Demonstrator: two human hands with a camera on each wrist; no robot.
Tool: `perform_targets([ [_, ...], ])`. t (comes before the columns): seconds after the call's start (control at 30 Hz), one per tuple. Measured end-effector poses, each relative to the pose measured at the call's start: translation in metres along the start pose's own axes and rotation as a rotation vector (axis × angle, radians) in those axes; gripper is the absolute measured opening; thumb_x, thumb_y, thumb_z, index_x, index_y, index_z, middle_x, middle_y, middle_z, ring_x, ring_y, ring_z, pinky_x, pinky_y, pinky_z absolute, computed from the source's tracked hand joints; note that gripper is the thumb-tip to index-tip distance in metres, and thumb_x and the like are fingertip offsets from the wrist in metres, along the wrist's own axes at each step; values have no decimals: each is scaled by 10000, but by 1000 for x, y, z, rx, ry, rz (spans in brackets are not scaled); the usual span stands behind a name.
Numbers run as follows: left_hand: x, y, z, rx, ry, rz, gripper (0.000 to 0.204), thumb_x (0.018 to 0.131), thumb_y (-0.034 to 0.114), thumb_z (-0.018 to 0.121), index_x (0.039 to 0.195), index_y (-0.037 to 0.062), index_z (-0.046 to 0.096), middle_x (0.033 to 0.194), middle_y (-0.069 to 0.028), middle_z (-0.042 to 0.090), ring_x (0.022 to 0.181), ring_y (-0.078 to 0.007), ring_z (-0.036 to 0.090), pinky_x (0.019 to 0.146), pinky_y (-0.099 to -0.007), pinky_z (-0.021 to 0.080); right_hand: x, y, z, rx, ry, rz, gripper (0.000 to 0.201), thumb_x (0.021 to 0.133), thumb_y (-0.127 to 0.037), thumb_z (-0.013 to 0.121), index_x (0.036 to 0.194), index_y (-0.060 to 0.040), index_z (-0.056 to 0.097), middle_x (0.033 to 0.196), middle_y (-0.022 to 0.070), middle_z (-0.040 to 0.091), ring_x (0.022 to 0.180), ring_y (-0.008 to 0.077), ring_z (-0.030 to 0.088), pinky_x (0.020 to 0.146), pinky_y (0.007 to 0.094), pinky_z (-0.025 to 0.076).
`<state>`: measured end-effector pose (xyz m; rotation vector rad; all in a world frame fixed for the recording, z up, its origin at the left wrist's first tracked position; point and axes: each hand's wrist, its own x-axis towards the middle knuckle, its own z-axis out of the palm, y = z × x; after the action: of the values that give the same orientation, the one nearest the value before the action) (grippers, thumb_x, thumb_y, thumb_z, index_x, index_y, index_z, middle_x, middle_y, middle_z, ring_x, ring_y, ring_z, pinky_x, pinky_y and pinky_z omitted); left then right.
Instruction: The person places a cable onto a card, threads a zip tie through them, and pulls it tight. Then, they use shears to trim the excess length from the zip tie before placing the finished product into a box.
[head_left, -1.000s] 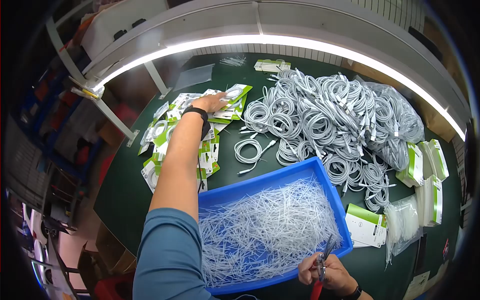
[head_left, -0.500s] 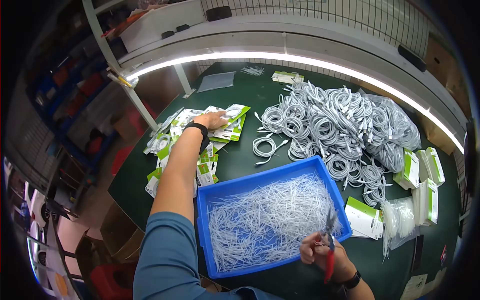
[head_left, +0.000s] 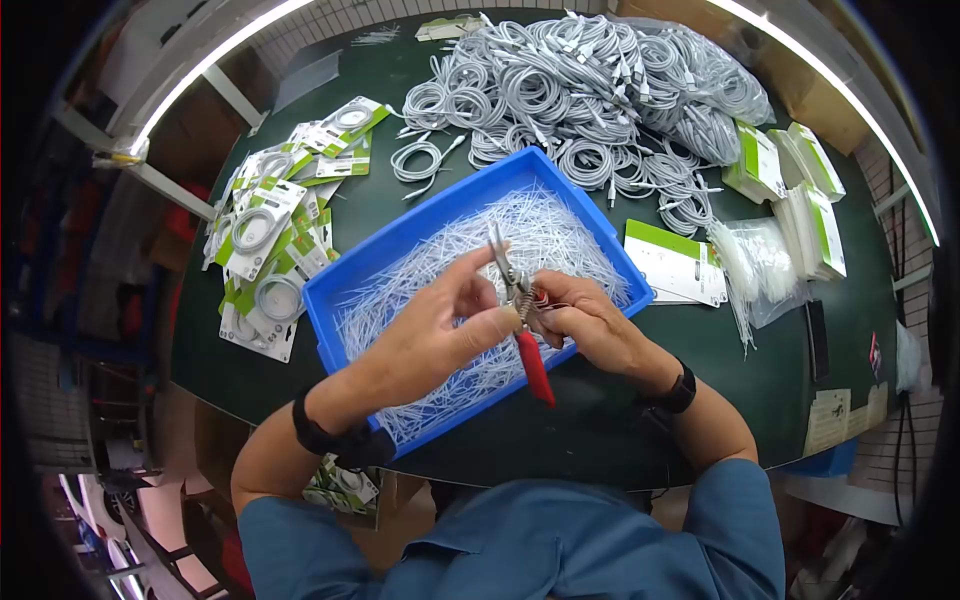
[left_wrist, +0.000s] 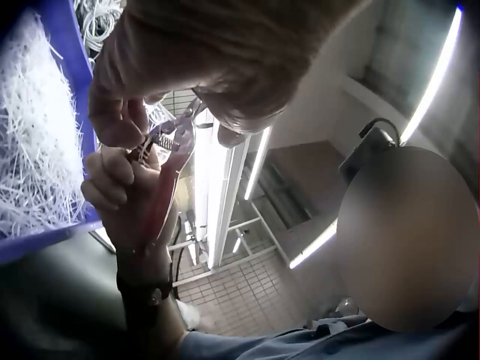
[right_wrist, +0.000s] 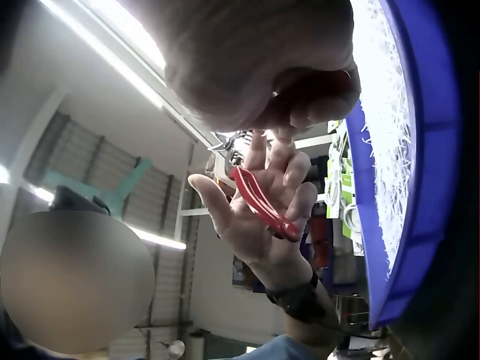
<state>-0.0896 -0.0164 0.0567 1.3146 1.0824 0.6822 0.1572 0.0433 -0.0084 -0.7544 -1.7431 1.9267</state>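
In the head view my right hand (head_left: pixel 600 325) holds red-handled snips (head_left: pixel 534 370), with the metal blades pointing up and the coil spring showing. My left hand (head_left: pixel 430 325) meets them from the other side, its thumb tip by the spring and its index finger stretched out behind the blades. From the right wrist view, the left palm (right_wrist: pixel 262 202) faces up with thumb and fingers apart around the handle. Both hands are over a blue tray (head_left: pixel 590 215) heaped with thin white plastic strips (head_left: pixel 530 225).
Packaged cables on green-and-white cards (head_left: pixel 265 235) lie piled at the left. Coiled grey cables (head_left: pixel 560 90) form a big heap at the back. On the right are blank cards (head_left: pixel 675 260), a bag of white ties (head_left: pixel 770 260) and card stacks (head_left: pixel 810 225). One coil (head_left: pixel 418 160) lies alone.
My left hand has left the packaged cables and come back to the snips in my right hand. The right hand has moved up and inward, and the head view has tilted further down.
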Motion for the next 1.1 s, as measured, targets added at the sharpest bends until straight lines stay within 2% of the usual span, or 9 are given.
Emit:
perform_targets([
  [0.1,-13,-14,33,-185,87,68,652,1036,221,717,1553,-62,438,965,-21,633,846,-64,614,718,-258,507,9,16,20,-228,59,-266,367,935,-49,521,1267,-1,667,827,72,555,806,154,561,735,331,474],
  [0.3,-20,-53,38,-339,299,4,393,1050,115,645,1421,12,571,761,19,606,494,-36,501,433,-226,394,-2,-11,39,-510,24,-213,596,967,-77,572,1556,-7,510,1090,219,659,951,368,635,919,430,501],
  [0.47,-17,-50,47,-367,519,158,397,1063,148,652,1407,-15,541,836,-27,659,539,-71,579,457,-226,468,-15,-11,47,-974,80,-542,808,971,-177,686,1630,86,299,1366,290,558,1263,469,543,1081,532,444],
  [0.57,-13,-47,50,-304,483,188,454,1066,153,660,1442,-49,508,874,-46,667,601,-84,620,479,-242,492,-11,-4,58,-1014,154,-398,910,930,-164,746,1650,75,243,1431,293,511,1313,491,496,1107,536,420],
  [0.73,-12,-52,51,-69,411,208,701,1061,146,677,1624,-94,336,871,-62,683,654,-92,635,536,-236,500,-2,11,52,-801,114,-298,788,964,-78,691,1629,81,299,1353,274,560,1246,437,557,1089,502,448],
  [0.83,-36,-46,39,-249,388,189,672,1061,148,683,1610,-95,381,879,-61,702,684,-88,642,536,-239,506,1,9,45,-604,178,-127,716,1001,-133,672,1607,81,355,1211,220,638,1115,386,640,1015,460,504],
  [0.87,-53,-39,27,-181,416,190,497,1058,108,677,1507,-69,556,928,-55,718,713,-87,650,573,-229,518,4,21,35,-600,205,-112,679,1023,-138,637,1613,58,364,1099,140,652,1007,278,655,938,394,533],
  [1.03,-102,-91,-80,753,995,369,322,942,-31,688,1243,63,752,1072,-79,729,862,-143,696,679,-281,538,3,33,33,-150,283,-183,665,1015,-57,602,1635,15,375,1065,54,603,948,127,590,889,305,513],
  [1.1,-120,-121,-123,1194,985,254,633,823,-67,710,1431,92,636,1377,-154,643,1252,-343,638,1012,-391,551,2,40,34,-221,292,-264,679,998,-25,600,1638,15,374,1067,56,606,944,137,593,892,309,512],
])
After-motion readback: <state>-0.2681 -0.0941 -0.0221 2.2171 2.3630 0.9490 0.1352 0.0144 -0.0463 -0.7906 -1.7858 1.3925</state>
